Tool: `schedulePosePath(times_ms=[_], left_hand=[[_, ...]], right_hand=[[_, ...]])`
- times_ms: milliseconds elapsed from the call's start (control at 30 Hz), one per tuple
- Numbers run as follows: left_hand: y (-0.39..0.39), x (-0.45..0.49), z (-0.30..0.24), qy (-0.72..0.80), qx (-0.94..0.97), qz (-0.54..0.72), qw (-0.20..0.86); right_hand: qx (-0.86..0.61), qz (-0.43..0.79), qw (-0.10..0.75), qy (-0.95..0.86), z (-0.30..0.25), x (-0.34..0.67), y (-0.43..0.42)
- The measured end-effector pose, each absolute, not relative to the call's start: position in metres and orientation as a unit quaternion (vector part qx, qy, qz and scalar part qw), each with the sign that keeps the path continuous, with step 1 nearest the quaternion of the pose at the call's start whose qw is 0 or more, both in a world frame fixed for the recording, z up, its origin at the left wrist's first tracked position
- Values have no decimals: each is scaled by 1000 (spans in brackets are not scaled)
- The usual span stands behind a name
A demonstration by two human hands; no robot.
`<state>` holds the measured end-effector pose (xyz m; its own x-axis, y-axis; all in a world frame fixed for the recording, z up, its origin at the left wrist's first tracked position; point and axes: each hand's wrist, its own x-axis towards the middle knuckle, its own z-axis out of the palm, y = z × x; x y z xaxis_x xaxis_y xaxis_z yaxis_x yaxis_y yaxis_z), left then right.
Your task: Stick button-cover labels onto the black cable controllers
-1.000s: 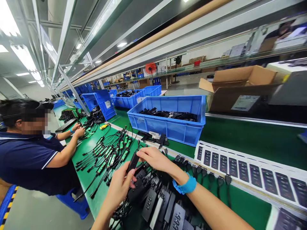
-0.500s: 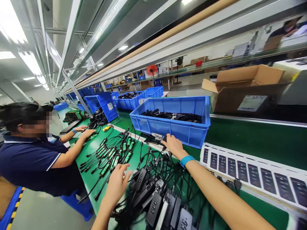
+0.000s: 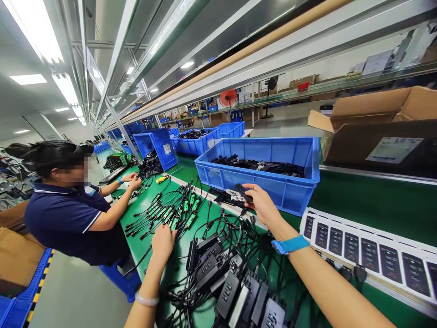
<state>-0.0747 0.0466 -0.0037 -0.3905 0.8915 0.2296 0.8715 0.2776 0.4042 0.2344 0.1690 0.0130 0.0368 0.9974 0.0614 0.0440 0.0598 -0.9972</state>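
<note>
My right hand (image 3: 262,205) is raised at the far edge of the green bench, gripping a small black plastic piece (image 3: 243,192) between thumb and fingers. Just beside it lie black pieces with white labels (image 3: 236,195). My left hand (image 3: 163,241) rests on thin black cables (image 3: 218,232), close to a row of green circuit modules on black leads (image 3: 180,214). Below my hands lies a heap of black button control boxes (image 3: 227,294) with tangled wires. Part of the heap is hidden by my right forearm.
A blue crate of black parts (image 3: 256,155) stands beyond my right hand. A co-worker (image 3: 66,218) works at the left of the bench. A printed label sheet (image 3: 365,250) lies right, below an open cardboard box (image 3: 378,127). More blue crates stand farther along.
My right hand has risen from the far bench edge with the small black piece in it. My left hand has moved left and down onto the cables. The whole view has shifted slightly.
</note>
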Motion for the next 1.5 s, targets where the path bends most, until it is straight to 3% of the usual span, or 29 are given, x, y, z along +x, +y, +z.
schedulePosePath(times_ms=[133, 300, 500, 833, 1267, 1500], left_hand=[[47, -77, 10, 770, 536, 332, 98], [28, -55, 42, 689, 529, 423, 260], [-2, -6, 66, 464, 395, 546, 575], [-8, 30, 64, 467, 464, 516, 548], [-12, 33, 60, 455, 461, 565, 511], [-15, 34, 65, 450, 460, 560, 522]], right_hand=[[-383, 568, 573, -450, 40, 230, 140], [-237, 729, 526, -368, 70, 218, 106], [-258, 661, 476, -519, 71, 197, 84], [-278, 584, 426, -633, 60, 176, 62], [-216, 727, 386, -525, 64, 176, 57], [-222, 717, 366, -550, 69, 183, 61]])
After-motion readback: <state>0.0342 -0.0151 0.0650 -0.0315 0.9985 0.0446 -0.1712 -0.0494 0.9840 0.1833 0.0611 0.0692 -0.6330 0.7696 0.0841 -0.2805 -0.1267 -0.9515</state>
